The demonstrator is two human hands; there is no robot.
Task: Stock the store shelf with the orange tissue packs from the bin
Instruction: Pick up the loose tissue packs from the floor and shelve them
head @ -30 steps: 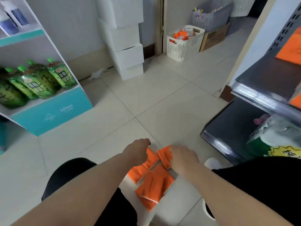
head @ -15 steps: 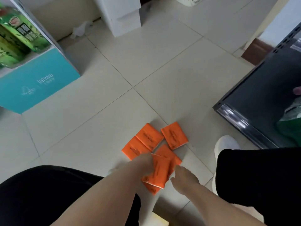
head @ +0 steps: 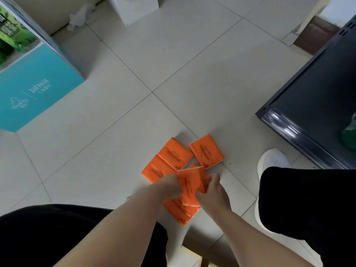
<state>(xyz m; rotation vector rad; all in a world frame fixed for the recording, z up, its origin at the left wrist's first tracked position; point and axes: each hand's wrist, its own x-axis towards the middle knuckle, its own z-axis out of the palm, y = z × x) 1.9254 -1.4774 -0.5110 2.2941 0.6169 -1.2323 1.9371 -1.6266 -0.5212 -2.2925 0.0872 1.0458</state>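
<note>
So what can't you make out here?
Head view only:
- How many packs in the pile: left hand and right hand cover its middle.
- Print on the held pack: blurred.
- The shelf and green item on it: cut by the right edge.
- The bin: out of frame.

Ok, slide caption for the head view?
Left hand and right hand grip an orange tissue pack above loose packs on the floor by the shelf.

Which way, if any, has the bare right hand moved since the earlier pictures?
Yes: right hand went forward, nearer the rightmost flat orange tissue pack on the floor.
</note>
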